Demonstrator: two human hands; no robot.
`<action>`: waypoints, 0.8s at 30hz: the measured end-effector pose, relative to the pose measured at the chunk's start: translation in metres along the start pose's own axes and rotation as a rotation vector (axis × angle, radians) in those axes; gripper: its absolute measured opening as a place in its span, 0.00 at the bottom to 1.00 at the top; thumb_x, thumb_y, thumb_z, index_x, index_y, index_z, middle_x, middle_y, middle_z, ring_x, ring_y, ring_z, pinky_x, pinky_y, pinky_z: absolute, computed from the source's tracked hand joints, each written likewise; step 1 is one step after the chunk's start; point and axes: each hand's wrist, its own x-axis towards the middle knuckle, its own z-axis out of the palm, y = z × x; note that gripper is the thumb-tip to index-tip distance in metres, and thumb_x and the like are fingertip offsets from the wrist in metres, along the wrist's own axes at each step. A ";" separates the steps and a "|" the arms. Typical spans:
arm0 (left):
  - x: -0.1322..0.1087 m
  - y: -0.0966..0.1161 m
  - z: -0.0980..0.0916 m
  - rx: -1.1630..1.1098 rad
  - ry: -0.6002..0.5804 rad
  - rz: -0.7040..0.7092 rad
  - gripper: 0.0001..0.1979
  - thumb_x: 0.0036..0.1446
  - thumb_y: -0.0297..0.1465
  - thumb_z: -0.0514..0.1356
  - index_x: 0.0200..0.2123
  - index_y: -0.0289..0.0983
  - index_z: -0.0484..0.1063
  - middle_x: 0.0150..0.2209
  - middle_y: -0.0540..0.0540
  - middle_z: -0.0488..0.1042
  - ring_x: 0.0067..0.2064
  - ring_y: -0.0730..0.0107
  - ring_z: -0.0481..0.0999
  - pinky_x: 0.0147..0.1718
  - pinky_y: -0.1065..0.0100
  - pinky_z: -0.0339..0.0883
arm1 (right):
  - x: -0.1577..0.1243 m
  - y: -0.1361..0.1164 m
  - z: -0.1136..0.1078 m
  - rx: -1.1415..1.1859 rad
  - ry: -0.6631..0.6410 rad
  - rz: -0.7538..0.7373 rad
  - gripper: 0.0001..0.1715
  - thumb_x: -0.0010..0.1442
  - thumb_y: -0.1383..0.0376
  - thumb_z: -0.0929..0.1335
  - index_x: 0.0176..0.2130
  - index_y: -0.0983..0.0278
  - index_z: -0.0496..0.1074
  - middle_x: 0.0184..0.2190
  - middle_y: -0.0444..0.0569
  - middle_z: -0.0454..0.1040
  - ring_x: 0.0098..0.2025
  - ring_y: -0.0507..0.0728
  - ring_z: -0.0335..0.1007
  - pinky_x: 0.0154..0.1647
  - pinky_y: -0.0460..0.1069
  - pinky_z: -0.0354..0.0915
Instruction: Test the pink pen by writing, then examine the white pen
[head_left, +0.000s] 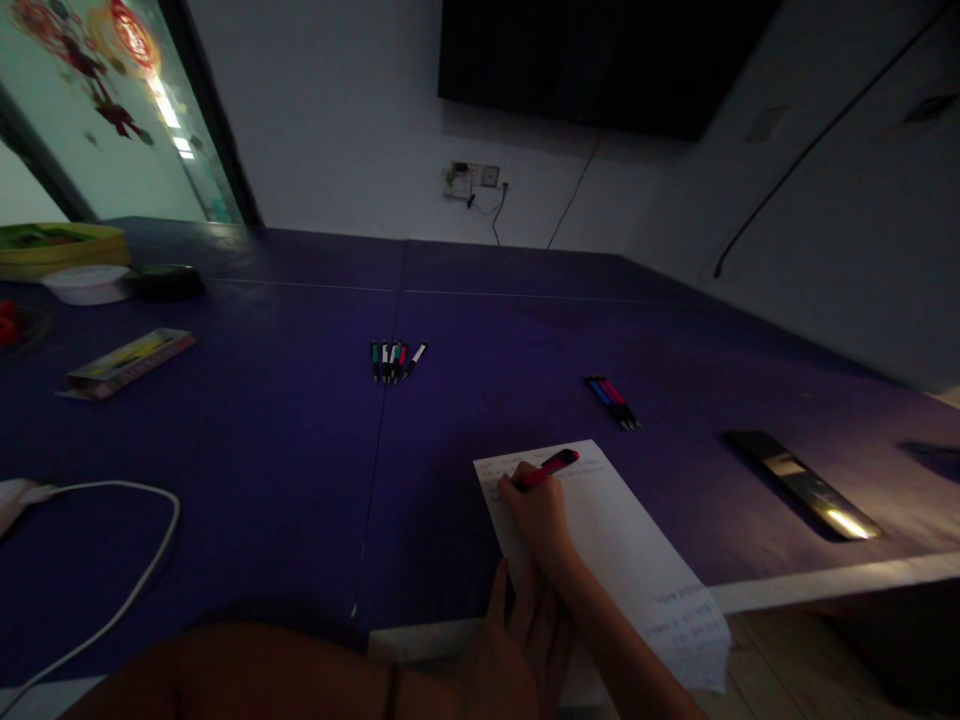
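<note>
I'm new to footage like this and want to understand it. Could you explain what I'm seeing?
There is no machine here, just a person. A head-worn camera looks forward and down, giving roughly their own view. The bare right hand holds a slim red-and-black pen over a written-on white paper sheet; the bare left hand lies near the sheet's left edge. On the broad purple-blue table also lie green, white and red pens, blue and pink-red pens, and a glossy black rectangular slab.

A thin, dark band (391, 692) circles the left forearm (300, 672). The right forearm (619, 640) is bare and slender; left hand (521, 645) and right hand (536, 510) are bare too, with slim fingers (498, 597).
</note>
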 end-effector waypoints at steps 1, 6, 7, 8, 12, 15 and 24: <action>0.000 -0.001 -0.001 0.001 0.007 0.008 0.20 0.54 0.35 0.44 0.47 0.40 0.65 0.51 0.45 0.63 0.57 0.49 0.46 0.51 0.45 0.34 | 0.000 0.000 0.000 -0.002 -0.002 0.000 0.11 0.41 0.63 0.60 0.13 0.62 0.53 0.09 0.39 0.53 0.15 0.48 0.50 0.17 0.44 0.46; 0.002 -0.002 -0.005 0.002 0.029 -0.005 0.18 0.54 0.35 0.46 0.44 0.40 0.67 0.51 0.46 0.63 0.57 0.48 0.45 0.52 0.45 0.29 | 0.000 0.000 0.000 -0.018 0.003 0.012 0.10 0.40 0.63 0.59 0.14 0.62 0.52 0.09 0.39 0.53 0.14 0.48 0.49 0.16 0.44 0.45; 0.002 -0.002 -0.005 0.000 0.030 -0.004 0.17 0.54 0.34 0.46 0.44 0.40 0.67 0.51 0.46 0.63 0.57 0.49 0.45 0.53 0.45 0.29 | 0.000 -0.001 0.000 -0.020 0.007 0.014 0.09 0.40 0.63 0.59 0.14 0.62 0.52 0.09 0.39 0.53 0.14 0.48 0.49 0.16 0.44 0.45; 0.002 -0.002 -0.005 -0.004 0.032 -0.004 0.17 0.54 0.35 0.46 0.44 0.40 0.67 0.51 0.47 0.63 0.57 0.49 0.45 0.53 0.45 0.29 | 0.000 -0.001 -0.001 -0.020 0.010 0.014 0.09 0.40 0.63 0.59 0.14 0.62 0.52 0.09 0.39 0.53 0.14 0.48 0.49 0.16 0.44 0.45; 0.004 -0.003 -0.007 -0.014 0.043 -0.033 0.17 0.54 0.34 0.45 0.44 0.40 0.68 0.50 0.48 0.64 0.57 0.50 0.46 0.53 0.47 0.31 | 0.000 0.000 -0.001 -0.009 0.020 0.020 0.10 0.40 0.62 0.59 0.13 0.62 0.52 0.09 0.39 0.53 0.15 0.49 0.50 0.17 0.45 0.46; 0.006 -0.006 -0.013 0.010 0.028 -0.007 0.18 0.55 0.33 0.44 0.44 0.41 0.67 0.48 0.48 0.66 0.54 0.53 0.53 0.51 0.47 0.32 | 0.001 0.001 0.000 -0.004 0.026 0.028 0.11 0.41 0.61 0.59 0.14 0.62 0.53 0.09 0.40 0.54 0.15 0.49 0.51 0.17 0.44 0.47; 0.004 -0.001 -0.007 0.002 0.069 -0.036 0.17 0.55 0.32 0.44 0.42 0.41 0.69 0.47 0.50 0.67 0.54 0.55 0.53 0.50 0.49 0.37 | 0.000 -0.001 -0.001 -0.014 0.026 -0.006 0.11 0.42 0.62 0.59 0.14 0.62 0.53 0.09 0.40 0.55 0.15 0.49 0.51 0.17 0.44 0.48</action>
